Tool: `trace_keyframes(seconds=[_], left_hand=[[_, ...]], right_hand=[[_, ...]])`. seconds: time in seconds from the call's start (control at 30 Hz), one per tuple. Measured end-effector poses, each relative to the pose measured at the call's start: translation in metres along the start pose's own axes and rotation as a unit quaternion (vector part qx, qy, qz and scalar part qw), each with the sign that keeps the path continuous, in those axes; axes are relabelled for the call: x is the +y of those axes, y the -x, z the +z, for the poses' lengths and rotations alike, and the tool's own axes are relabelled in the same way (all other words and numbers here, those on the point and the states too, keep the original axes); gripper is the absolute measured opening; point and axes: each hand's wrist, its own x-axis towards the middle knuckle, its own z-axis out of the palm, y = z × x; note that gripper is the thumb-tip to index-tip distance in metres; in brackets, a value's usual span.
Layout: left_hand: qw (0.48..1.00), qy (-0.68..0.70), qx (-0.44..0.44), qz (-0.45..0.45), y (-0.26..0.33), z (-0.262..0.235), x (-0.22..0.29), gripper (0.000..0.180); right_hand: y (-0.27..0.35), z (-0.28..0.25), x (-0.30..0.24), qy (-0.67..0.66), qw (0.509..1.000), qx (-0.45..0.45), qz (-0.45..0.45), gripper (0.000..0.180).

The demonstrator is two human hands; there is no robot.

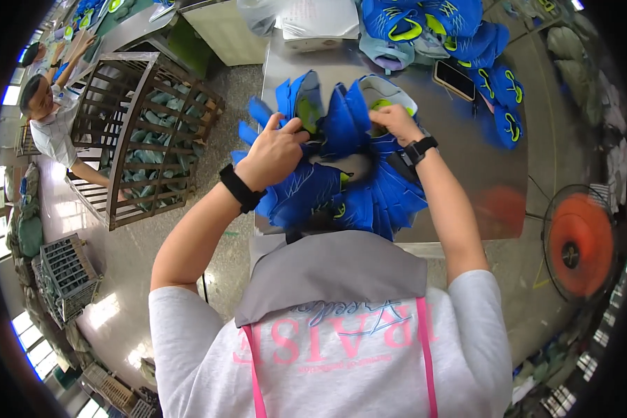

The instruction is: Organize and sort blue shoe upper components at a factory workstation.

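Observation:
Blue shoe uppers with lime-green trim are bunched in a ring on the metal table in front of me. My left hand is closed at the left of the bunch, with its fingertips at the edge of a blue upper with a lime lining. On the far right side, my right hand pinches the rim of another upper, which has a pale grey lining. Nearer my body, more uppers lie fanned out and overlapping. The exact grip of the left fingertips is partly hidden.
The metal table holds a phone, a stack of white sheets and more blue uppers. A slatted crate of grey-green pieces stands left, beside another person. An orange fan is at right.

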Motion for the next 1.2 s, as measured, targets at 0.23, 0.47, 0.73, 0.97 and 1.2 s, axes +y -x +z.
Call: trace_keyframes(seconds=[0.23, 0.47, 0.73, 0.97, 1.2], left_hand=[[0.999, 0.034, -0.01, -0.003, 0.01, 0.002, 0.004, 0.012], [0.983, 0.086, 0.159, 0.039, -0.019, -0.014, 0.018, 0.038], [0.994, 0.038, 0.101, -0.011, -0.098, 0.01, 0.073, 0.015], [0.994, -0.032, 0.008, -0.104, -0.099, 0.004, 0.057, 0.014], [0.997, -0.023, -0.018, -0.066, -0.102, -0.013, 0.083, 0.015]], right_hand=[[0.018, -0.007, -0.012, -0.112, 0.992, 0.049, 0.028, 0.029], [0.04, 0.005, -0.006, 0.099, 0.974, -0.111, -0.173, 0.019], [0.07, 0.008, -0.048, -0.145, 0.986, -0.035, 0.078, 0.009], [0.13, -0.016, -0.045, -0.16, 0.983, -0.064, 0.059, 0.017], [0.198, -0.008, -0.075, -0.129, 0.991, -0.02, -0.035, 0.016]])
